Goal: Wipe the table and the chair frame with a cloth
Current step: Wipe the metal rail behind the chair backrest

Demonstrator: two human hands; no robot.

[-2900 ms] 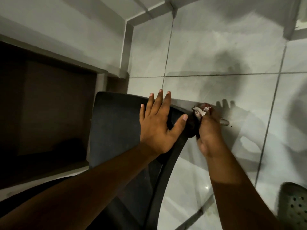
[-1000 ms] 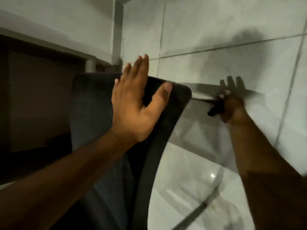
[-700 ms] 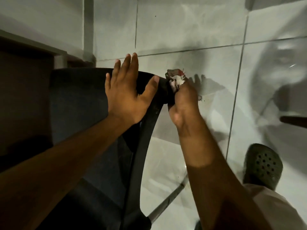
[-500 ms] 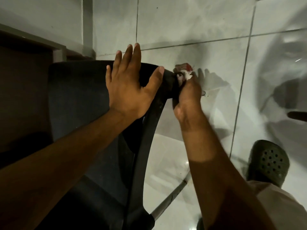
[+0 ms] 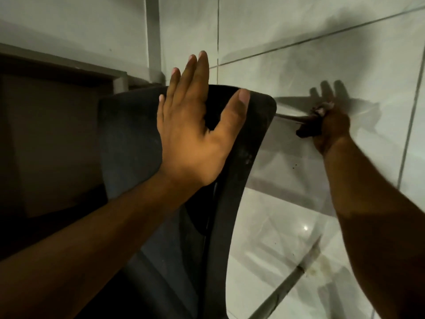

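Two risks: my flat open left hand [image 5: 190, 134] only braces the black plastic chair back [image 5: 250, 125], and my right hand [image 5: 331, 127], fisted on the dark crumpled cloth [image 5: 309, 131], could miss the frame.

Dark bunched cloth [image 5: 309, 128] off the black chair back's [image 5: 253, 143] upper right corner, apart.

The left hand [image 5: 193, 137] is spread flat with palm forward, its four fingers [image 5: 197, 77] held together and pointing up, the thumb splayed out to the right. Its bare forearm runs in from the lower left. The right hand [image 5: 331, 127] is held farther out to the right, curled into a closed fist, its bare forearm reaching in from the lower right.
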